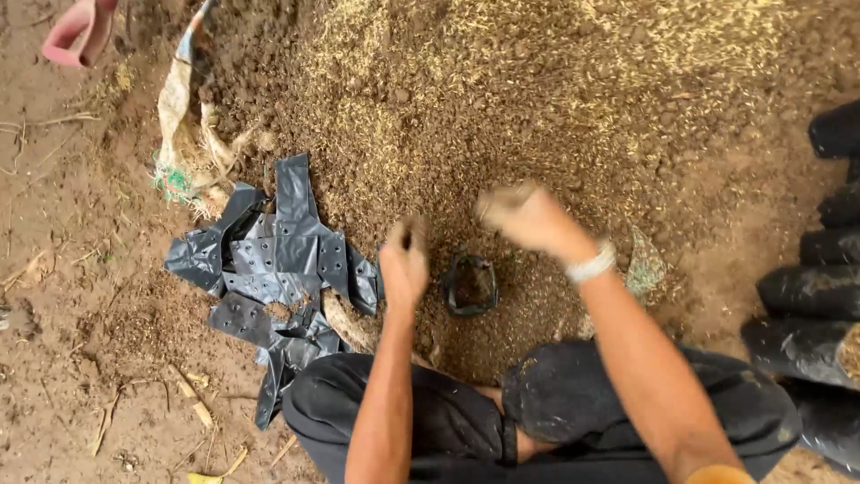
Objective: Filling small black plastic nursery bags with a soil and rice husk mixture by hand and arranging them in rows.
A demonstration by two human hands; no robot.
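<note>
Here your two hands hover over the soil heap (502, 99): left hand (403, 264) pinched together, right hand (524, 215) blurred, so its grip is unclear. One open black bag (470, 285) sits between them; one pile of flat bags (278, 260) lies left, five filled bags (815, 296) right.

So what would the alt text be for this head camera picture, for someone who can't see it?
Seen from above, a seated person's left hand and blurred right hand work over a small open black bag set in a soil heap. Flat black bags lie to the left; filled ones line the right.
</note>
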